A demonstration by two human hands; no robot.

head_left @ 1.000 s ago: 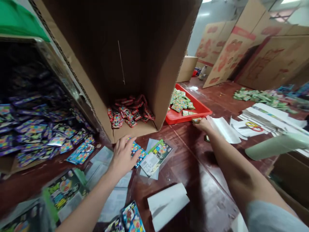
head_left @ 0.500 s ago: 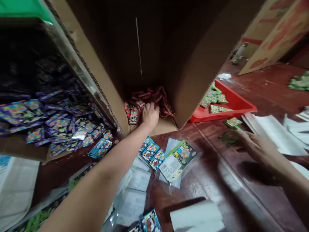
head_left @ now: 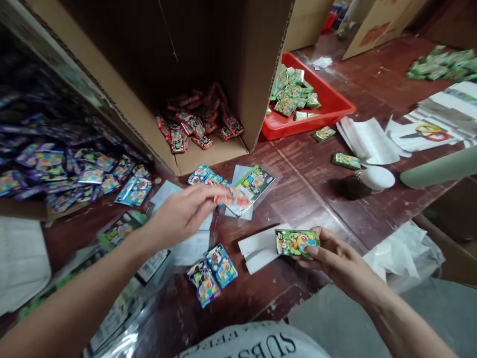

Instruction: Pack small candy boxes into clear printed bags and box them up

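My left hand (head_left: pixel 184 211) pinches a small red packet (head_left: pixel 233 195), blurred by motion, above the middle of the table. In my right hand (head_left: pixel 328 251) is a green packet (head_left: pixel 297 242) with a colourful print, gripped between thumb and fingers over a folded white paper (head_left: pixel 257 248). A purple packet (head_left: pixel 203 283) and a blue packet (head_left: pixel 222 265) lie side by side between my forearms. Behind my left hand, more red packets (head_left: pixel 194 124) fill the bottom of an upright cardboard box (head_left: pixel 212 160). A printed black-and-green card in clear plastic (head_left: pixel 257 181) lies past the red packet.
Purple packets (head_left: pixel 85 174) spill from a box at left. A red tray (head_left: pixel 309 124) holds green packets. White papers (head_left: pixel 367 141), scissors (head_left: pixel 428 133), a white-lidded jar (head_left: pixel 376 179) and a pale green roll (head_left: pixel 439 166) are at right. Clear plastic sleeves (head_left: pixel 194 246) lie near my left arm.
My left hand has come out of the cardboard box with a red packet. My right hand has moved from beside the red tray toward me, now holding a green packet.
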